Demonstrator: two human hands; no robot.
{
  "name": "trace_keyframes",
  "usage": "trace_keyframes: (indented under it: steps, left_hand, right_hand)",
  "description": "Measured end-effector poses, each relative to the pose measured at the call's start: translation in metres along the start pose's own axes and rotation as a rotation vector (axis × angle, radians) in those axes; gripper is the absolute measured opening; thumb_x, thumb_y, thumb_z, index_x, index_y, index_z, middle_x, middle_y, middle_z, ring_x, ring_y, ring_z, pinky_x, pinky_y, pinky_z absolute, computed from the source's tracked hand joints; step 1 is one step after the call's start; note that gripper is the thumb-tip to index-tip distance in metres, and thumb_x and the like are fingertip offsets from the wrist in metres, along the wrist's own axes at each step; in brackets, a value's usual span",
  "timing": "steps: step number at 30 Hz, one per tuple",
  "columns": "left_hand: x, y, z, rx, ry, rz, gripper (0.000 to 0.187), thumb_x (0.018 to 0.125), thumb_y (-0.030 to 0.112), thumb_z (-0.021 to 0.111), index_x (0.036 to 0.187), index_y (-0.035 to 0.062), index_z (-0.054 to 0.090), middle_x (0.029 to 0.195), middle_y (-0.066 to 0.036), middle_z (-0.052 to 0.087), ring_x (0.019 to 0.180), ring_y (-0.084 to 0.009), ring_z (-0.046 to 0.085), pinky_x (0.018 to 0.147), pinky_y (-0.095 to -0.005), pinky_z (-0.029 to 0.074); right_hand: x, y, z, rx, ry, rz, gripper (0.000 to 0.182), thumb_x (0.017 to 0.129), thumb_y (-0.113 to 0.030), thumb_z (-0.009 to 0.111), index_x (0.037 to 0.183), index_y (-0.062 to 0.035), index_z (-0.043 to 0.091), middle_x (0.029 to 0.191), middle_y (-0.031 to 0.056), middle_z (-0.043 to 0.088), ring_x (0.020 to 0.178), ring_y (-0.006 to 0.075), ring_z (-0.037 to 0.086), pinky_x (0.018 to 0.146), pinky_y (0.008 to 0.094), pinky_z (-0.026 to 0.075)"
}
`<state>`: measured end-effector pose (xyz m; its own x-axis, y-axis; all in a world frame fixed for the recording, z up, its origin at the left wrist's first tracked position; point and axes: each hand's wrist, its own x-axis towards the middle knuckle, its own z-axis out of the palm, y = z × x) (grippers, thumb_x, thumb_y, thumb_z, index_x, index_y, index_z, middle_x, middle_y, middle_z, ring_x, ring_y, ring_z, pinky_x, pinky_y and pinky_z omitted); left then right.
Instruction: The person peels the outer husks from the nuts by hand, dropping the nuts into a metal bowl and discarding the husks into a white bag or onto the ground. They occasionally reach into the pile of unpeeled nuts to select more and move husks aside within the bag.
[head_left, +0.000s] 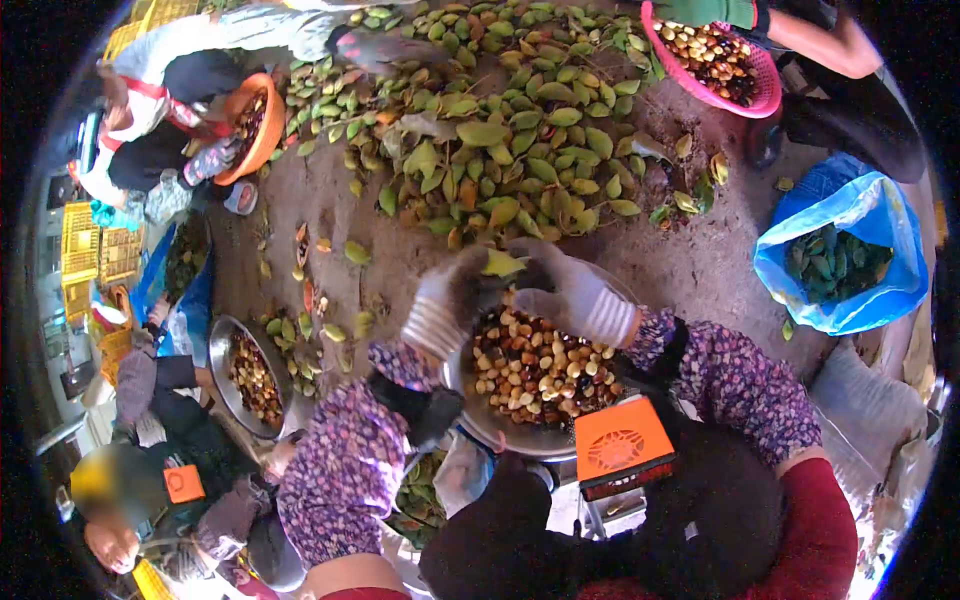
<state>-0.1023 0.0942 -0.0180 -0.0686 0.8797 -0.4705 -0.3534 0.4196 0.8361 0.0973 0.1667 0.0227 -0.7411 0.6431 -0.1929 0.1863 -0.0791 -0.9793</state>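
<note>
Both my hands wear white knitted gloves with dark, soiled fingers. My left hand [445,300] and my right hand [575,292] meet above the near edge of the pile, fingers closed around a green pod [503,263]. The pod looks split or folded, with yellow-green showing; the fingertips partly hide it. Just below my hands, a round metal bowl [462,395] holds many cream and brown nuts [545,370]. A large heap of green pods [520,150] spreads over the floor ahead of my hands.
A blue bag [770,262] of dark green leaves stands right. Co-workers sit around with a pink basket [775,80], an orange basket [268,140] and another metal bowl [222,372]. An orange-topped device [625,435] sits near my lap. Loose pods [357,252] lie left.
</note>
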Motion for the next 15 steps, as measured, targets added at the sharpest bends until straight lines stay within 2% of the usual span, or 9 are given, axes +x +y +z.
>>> trace_keyframes:
  steps: [2, 3, 5, 6, 8, 9, 10, 12, 15]
  left_hand:
    - [-0.027, -0.016, 0.027, 0.489, 0.049, 0.378, 0.026, 0.086, 0.019, 0.058, 0.105, 0.0021, 0.057, 0.097, -0.012, 0.063, 0.079, -0.0205, 0.064, 0.066, -0.0323, 0.052]
    - [-0.033, -0.005, 0.038, 0.479, 0.051, 0.377, 0.026, 0.086, 0.019, 0.058, 0.105, 0.0021, 0.057, 0.097, -0.012, 0.063, 0.079, -0.0205, 0.064, 0.066, -0.0323, 0.052]
    - [-0.046, 0.013, 0.054, -0.565, 0.136, -0.287, 0.032, 0.090, 0.028, 0.050, 0.106, 0.0015, 0.057, 0.094, -0.013, 0.063, 0.077, -0.0199, 0.062, 0.065, -0.0322, 0.051]
    - [-0.052, 0.012, 0.054, -0.579, 0.138, -0.289, 0.032, 0.090, 0.028, 0.050, 0.106, 0.0015, 0.057, 0.094, -0.013, 0.063, 0.077, -0.0199, 0.062, 0.065, -0.0322, 0.051]
    - [-0.066, 0.005, 0.048, 0.459, 0.226, 0.227, 0.037, 0.093, 0.031, 0.042, 0.107, -0.0002, 0.056, 0.092, -0.014, 0.063, 0.077, -0.0225, 0.060, 0.068, -0.0324, 0.049]
    - [-0.057, -0.006, 0.042, 0.477, 0.183, 0.413, 0.032, 0.092, 0.024, 0.044, 0.107, -0.0014, 0.056, 0.090, -0.016, 0.062, 0.080, -0.0248, 0.059, 0.073, -0.0329, 0.047]
    - [-0.059, -0.013, 0.041, 0.468, 0.188, 0.410, 0.032, 0.092, 0.024, 0.044, 0.107, -0.0014, 0.056, 0.090, -0.016, 0.062, 0.080, -0.0248, 0.059, 0.073, -0.0329, 0.047]
    - [-0.066, -0.002, 0.058, 0.559, 0.291, 0.327, 0.028, 0.088, 0.018, 0.049, 0.106, -0.0022, 0.056, 0.091, -0.016, 0.062, 0.085, -0.0241, 0.059, 0.076, -0.0318, 0.045]
    - [-0.073, -0.009, 0.066, 0.711, 0.378, 0.370, 0.029, 0.086, 0.013, 0.052, 0.110, -0.0025, 0.053, 0.096, -0.022, 0.061, 0.088, -0.0323, 0.060, 0.076, -0.0370, 0.047]
  right_hand:
    - [-0.004, -0.012, 0.009, -0.162, 0.031, -0.114, 0.043, 0.084, -0.024, 0.060, 0.119, -0.0012, 0.048, 0.102, 0.0148, 0.061, 0.092, 0.0235, 0.060, 0.081, 0.0320, 0.046]
    - [-0.003, -0.002, 0.014, -0.152, 0.055, -0.101, 0.041, 0.085, -0.024, 0.058, 0.117, -0.0003, 0.050, 0.103, 0.0144, 0.060, 0.093, 0.0222, 0.059, 0.082, 0.0322, 0.045]
    - [-0.003, 0.007, 0.013, -0.006, 0.036, -0.051, 0.033, 0.086, -0.023, 0.055, 0.109, 0.0003, 0.057, 0.103, 0.0103, 0.060, 0.088, 0.0155, 0.058, 0.077, 0.0300, 0.046]
    - [-0.005, -0.001, 0.008, -0.014, 0.028, -0.041, 0.033, 0.086, -0.023, 0.055, 0.109, 0.0003, 0.057, 0.103, 0.0103, 0.060, 0.088, 0.0155, 0.058, 0.077, 0.0300, 0.046]
    - [-0.009, -0.016, 0.002, 0.165, -0.178, 0.015, 0.032, 0.086, -0.024, 0.055, 0.108, -0.0015, 0.058, 0.095, 0.0055, 0.060, 0.079, 0.0096, 0.055, 0.068, 0.0243, 0.045]
    - [-0.007, -0.003, 0.005, 0.102, -0.158, -0.053, 0.032, 0.085, -0.026, 0.055, 0.107, -0.0027, 0.058, 0.089, 0.0021, 0.058, 0.071, 0.0047, 0.051, 0.060, 0.0189, 0.042]
    - [-0.007, 0.000, 0.008, 0.099, -0.165, -0.046, 0.032, 0.085, -0.026, 0.055, 0.107, -0.0027, 0.058, 0.089, 0.0021, 0.058, 0.071, 0.0047, 0.051, 0.060, 0.0189, 0.042]
    - [-0.008, 0.002, 0.015, 0.347, -0.112, 0.199, 0.033, 0.085, -0.027, 0.055, 0.107, -0.0017, 0.057, 0.088, 0.0016, 0.057, 0.071, 0.0050, 0.050, 0.060, 0.0184, 0.041]
    - [-0.009, 0.001, 0.027, 0.205, 0.052, 0.144, 0.024, 0.087, -0.019, 0.056, 0.100, 0.0001, 0.059, 0.088, 0.0031, 0.061, 0.077, 0.0085, 0.053, 0.067, 0.0241, 0.045]
